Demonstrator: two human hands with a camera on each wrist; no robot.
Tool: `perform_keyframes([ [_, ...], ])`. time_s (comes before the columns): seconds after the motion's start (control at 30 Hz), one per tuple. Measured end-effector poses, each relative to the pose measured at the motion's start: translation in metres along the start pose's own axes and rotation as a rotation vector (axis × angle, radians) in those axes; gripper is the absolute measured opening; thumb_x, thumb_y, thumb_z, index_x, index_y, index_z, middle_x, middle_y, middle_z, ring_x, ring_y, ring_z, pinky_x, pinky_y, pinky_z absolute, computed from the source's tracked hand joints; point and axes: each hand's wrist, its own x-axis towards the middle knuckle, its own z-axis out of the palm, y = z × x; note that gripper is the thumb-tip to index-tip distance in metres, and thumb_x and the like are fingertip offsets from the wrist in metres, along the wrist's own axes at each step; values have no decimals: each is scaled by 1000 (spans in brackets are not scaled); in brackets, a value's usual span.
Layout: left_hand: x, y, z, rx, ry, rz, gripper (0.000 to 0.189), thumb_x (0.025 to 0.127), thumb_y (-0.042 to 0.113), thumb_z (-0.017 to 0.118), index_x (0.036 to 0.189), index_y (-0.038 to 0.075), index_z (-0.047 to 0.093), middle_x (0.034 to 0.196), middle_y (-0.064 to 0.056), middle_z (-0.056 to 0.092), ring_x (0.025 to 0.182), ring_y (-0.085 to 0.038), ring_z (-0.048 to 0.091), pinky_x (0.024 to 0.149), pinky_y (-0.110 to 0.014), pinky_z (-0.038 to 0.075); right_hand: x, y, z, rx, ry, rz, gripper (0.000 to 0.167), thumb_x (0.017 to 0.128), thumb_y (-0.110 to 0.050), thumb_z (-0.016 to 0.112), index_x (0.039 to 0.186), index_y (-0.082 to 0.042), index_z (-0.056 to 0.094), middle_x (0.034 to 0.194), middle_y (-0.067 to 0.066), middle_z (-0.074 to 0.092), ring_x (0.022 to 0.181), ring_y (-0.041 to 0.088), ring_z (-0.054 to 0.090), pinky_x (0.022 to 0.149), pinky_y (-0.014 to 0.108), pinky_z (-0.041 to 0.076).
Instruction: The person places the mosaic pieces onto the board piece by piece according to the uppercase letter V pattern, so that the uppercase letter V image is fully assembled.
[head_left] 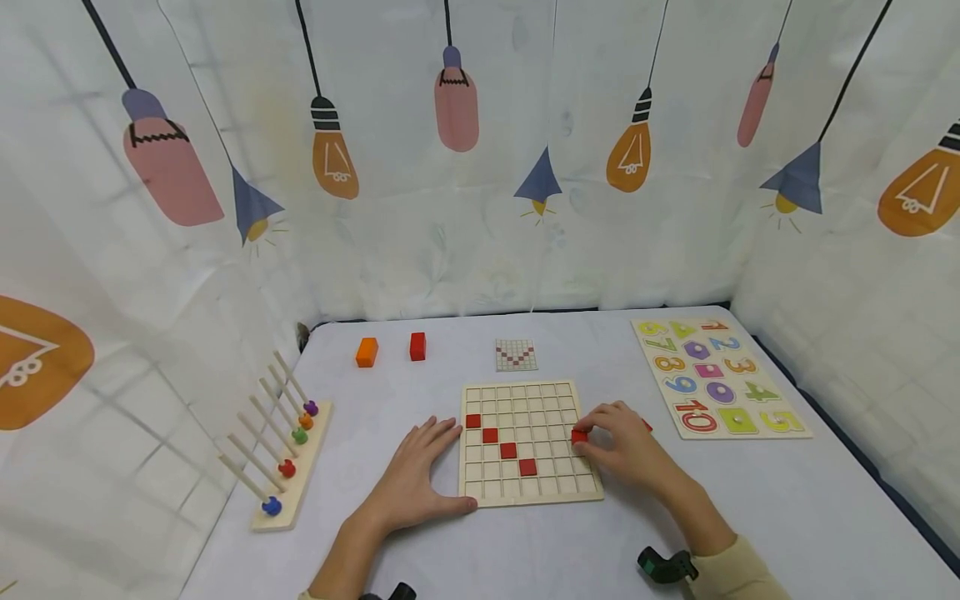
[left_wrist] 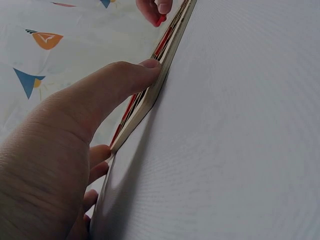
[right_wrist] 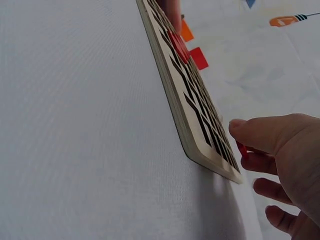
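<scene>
A wooden grid board (head_left: pixel 540 492) lies in the middle of the table, several red square tiles (head_left: pixel 508 451) set in its cells on a diagonal from the left. Thumb and fingers of my left hand (head_left: pixel 414 482) are spread at the board's left side; in the left wrist view the thumb (left_wrist: pixel 135 77) rests on the rim. My right hand (head_left: pixel 633 450) pinches another red tile (head_left: pixel 579 436) between thumb and fingers over the right edge of the grid. The right wrist view shows only a sliver of that tile (right_wrist: pixel 242 150).
Behind the board lies a small pattern card (head_left: pixel 516 355). An orange block (head_left: pixel 367 352) and a red block (head_left: pixel 417 346) stand back left. A wooden peg stand (head_left: pixel 300 479) with coloured beads is at left, a number puzzle board (head_left: pixel 667 387) at right. Something red shows partly behind my right hand.
</scene>
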Motion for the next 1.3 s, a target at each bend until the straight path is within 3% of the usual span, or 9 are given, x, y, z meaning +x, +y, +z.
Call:
perform_keyframes([
  [0.33, 0, 0, 0, -1, 0, -3, 121, 71, 87, 83, 171, 31, 46, 179, 11, 39, 174, -26, 21, 143, -60, 16, 7, -14, 8, 26, -25, -17, 20, 96, -29, 90, 115, -31, 83, 121, -15, 76, 117, 12, 58, 103, 48, 57],
  [0.57, -1, 0, 0, -2, 2, -2, 120, 71, 87, 84, 171, 31, 46, 179, 11, 40, 174, -26, 21, 143, -60, 17, 11, -19, 17, 23, -23, -76, 20, 94, -26, 91, 112, -28, 84, 118, -14, 76, 113, 12, 58, 97, 43, 56],
  [0.8, 0, 1, 0, -1, -2, -11, 120, 71, 87, 83, 171, 32, 46, 179, 11, 40, 175, -25, 20, 143, -60, 16, 16, -26, 26, 22, -82, -28, 21, 96, -32, 89, 116, -33, 83, 122, -17, 75, 117, 9, 55, 100, 42, 56],
  [1.3, -1, 1, 0, 13, -8, -22, 120, 71, 88, 82, 171, 32, 46, 179, 14, 39, 175, -23, 19, 143, -59, 17, 18, -33, 33, 19, -104, -48, 19, 96, -30, 88, 113, -33, 82, 112, -20, 69, 112, 6, 52, 97, 38, 53],
])
